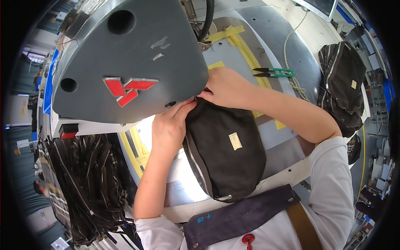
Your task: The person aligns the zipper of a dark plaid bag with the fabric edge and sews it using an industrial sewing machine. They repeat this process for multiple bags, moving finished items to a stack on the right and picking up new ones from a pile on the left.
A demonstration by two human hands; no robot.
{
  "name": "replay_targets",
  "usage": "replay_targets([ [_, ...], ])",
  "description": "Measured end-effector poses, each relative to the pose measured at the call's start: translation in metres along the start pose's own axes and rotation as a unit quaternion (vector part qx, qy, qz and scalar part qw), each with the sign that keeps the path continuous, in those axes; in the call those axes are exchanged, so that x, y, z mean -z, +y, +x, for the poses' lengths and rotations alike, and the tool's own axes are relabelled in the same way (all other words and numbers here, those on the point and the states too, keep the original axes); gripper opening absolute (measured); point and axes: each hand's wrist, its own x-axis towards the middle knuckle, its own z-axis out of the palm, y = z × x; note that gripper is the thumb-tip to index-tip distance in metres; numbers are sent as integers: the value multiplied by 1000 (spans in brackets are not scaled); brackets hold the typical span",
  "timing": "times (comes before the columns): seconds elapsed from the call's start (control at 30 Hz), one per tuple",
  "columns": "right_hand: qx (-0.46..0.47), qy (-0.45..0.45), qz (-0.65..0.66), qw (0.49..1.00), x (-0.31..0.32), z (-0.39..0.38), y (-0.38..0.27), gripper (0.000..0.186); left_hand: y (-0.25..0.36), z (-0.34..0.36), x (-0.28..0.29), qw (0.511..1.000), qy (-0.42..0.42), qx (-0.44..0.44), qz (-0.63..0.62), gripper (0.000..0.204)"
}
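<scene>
A black fabric bag (pixel 223 158) with a silver zip along its left and bottom edges and a pale patch lies on the machine bed beneath me. My left hand (pixel 171 123) has its fingers together on the bag's top-left corner, beside the grey sewing machine head (pixel 141 54). My right hand (pixel 221 87) is curled at that same top edge, thumb and finger on the bag close to the left fingertips; the machine head partly hides what lies under them. Green-handled thread snips (pixel 275 72) rest above my right forearm, beside a cord (pixel 287 54).
A pile of dark zipped bag pieces (pixel 83 187) is at lower left, more black bags (pixel 341 83) at right. Yellow tape (pixel 246 50) marks the machine bed. A screen's corner (pixel 321 8) is at top right. Another person (pixel 39 187) shows at the far left edge.
</scene>
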Motion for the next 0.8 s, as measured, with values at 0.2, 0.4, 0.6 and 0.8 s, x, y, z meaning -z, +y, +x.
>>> replay_targets([
  [0.2, -8, 2, -20, 1000, 1, -3, -4, 16, -4, 1, 0, 1000, 4, -18, 10, 25],
  [0.4, -18, 9, -6, 1000, 1, -3, -4, 16, -5, 0, 1, 1000, -2, -13, 1, 26],
  [0.6, 13, 32, -38, 999, -3, -5, -5, 17, -5, 1, 0, 1000, 12, -15, 4, 26],
  [0.8, 6, 42, -65, 997, -6, -6, -7, 17, 13, 0, 7, 998, -29, -1, 61, 26],
])
